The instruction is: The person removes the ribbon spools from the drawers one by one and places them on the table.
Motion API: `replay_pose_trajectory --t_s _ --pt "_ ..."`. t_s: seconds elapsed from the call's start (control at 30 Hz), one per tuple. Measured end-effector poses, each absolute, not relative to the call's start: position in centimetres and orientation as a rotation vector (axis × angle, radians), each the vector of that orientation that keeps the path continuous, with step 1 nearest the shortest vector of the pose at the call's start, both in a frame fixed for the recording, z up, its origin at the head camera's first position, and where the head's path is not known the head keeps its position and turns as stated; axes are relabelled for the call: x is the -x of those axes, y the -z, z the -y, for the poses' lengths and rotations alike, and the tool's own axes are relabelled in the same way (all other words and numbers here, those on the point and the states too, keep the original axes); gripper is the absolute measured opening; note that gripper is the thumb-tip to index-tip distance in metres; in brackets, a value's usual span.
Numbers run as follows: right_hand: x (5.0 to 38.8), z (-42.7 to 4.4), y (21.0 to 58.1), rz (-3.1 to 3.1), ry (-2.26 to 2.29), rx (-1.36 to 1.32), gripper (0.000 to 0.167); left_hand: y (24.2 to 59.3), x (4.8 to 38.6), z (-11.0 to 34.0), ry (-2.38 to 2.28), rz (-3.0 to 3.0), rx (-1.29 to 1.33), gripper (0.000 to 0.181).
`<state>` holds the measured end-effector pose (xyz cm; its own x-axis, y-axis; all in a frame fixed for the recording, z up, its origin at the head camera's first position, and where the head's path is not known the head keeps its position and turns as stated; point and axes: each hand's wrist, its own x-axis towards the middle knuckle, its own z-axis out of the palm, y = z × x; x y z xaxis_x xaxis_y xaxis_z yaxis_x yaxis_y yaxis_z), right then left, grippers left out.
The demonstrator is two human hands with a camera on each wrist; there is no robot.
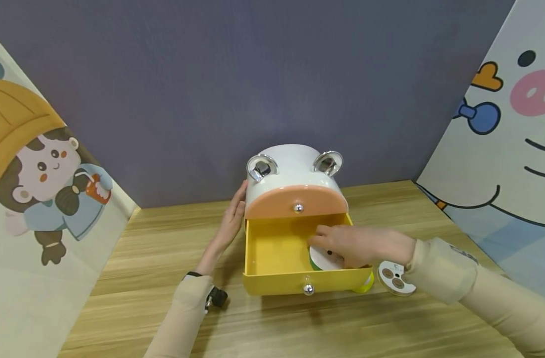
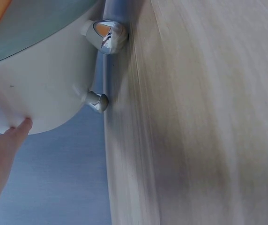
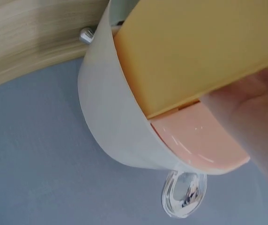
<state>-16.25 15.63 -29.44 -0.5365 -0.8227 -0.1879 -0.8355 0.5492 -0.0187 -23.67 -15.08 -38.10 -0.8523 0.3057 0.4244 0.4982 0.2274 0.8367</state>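
Note:
A white storage box (image 1: 294, 169) has an orange upper drawer (image 1: 276, 203) and a yellow lower drawer (image 1: 276, 248), which is pulled out. My left hand (image 1: 229, 221) rests against the box's left side with its fingers extended; the left wrist view shows the fingertips (image 2: 26, 124) touching the white wall. My right hand (image 1: 350, 242) reaches into the right part of the yellow drawer and grips a spool of green ribbon (image 1: 321, 259), a white disc with a green edge. In the right wrist view the drawer wall hides the fingers and the spool.
On the table (image 1: 165, 298), right of the drawer, lie a white spool (image 1: 395, 283) and a yellow-green spool (image 1: 366, 284), partly hidden by the drawer. A grey wall (image 1: 209, 99) stands close behind the box. Silver ring-shaped ears (image 1: 262, 167) stick up from its top.

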Motion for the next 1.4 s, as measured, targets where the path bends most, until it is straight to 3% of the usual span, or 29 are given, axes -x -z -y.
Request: replay_pose_trajectory --t_s 0.17,0.67,1.4 --pt "16.0 -15.5 28.7 -2.662 -0.072 1.326 0.063 38.3 23.7 15.0 1.696 2.308 0.777 0.053" --pt "15.4 -16.2 27.0 -2.75 0.01 1.435 0.078 38.4 23.8 14.9 1.712 2.299 0.773 0.054" --pt "14.7 -18.9 24.3 -2.788 0.145 1.068 0.089 38.4 23.7 15.0 1.728 2.295 0.763 0.054"
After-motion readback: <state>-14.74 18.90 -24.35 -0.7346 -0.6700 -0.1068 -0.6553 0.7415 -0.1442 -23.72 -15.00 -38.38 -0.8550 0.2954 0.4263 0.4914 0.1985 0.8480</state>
